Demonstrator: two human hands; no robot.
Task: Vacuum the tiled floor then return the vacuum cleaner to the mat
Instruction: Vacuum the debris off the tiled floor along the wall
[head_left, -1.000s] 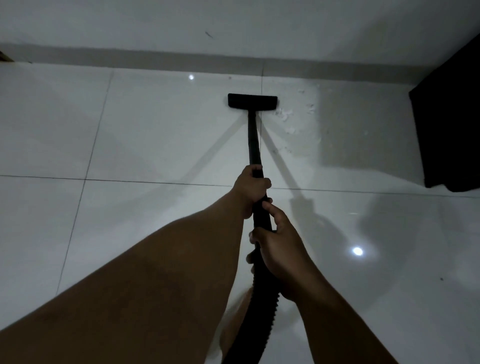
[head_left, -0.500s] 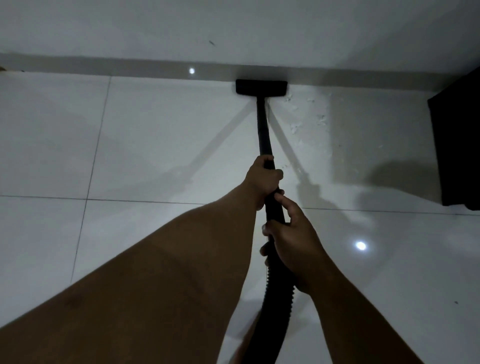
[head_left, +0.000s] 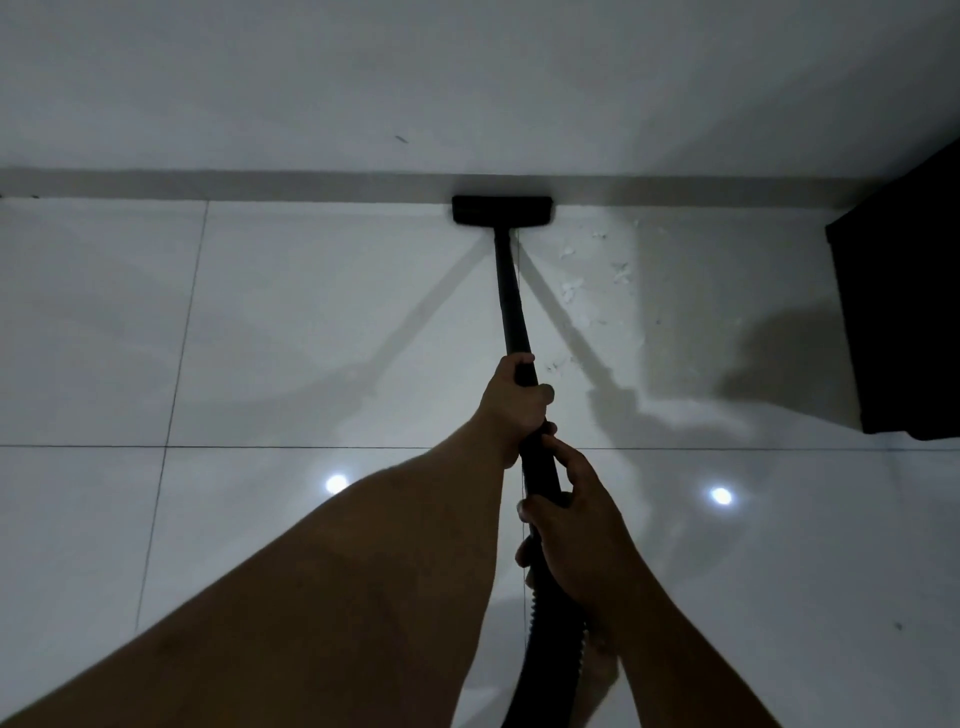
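A black vacuum wand (head_left: 510, 291) runs from my hands out to its flat black floor head (head_left: 501, 210), which rests on the glossy white tiled floor (head_left: 311, 322) right against the grey skirting. My left hand (head_left: 514, 402) grips the wand higher up. Just behind it, my right hand (head_left: 576, 535) holds the wand where the ribbed black hose (head_left: 550, 660) begins. White scraps of debris (head_left: 587, 280) lie scattered on the tile to the right of the wand. The vacuum body and the mat are out of view.
A white wall (head_left: 467, 78) with a grey skirting strip (head_left: 260, 183) closes the far side. A tall black object (head_left: 904, 322) stands at the right edge on the floor. Two ceiling-light reflections (head_left: 721, 496) shine on the tiles.
The floor head has slid forward from mid-tile until it meets the skirting. Both hands pushed forward with the wand and kept their grip.
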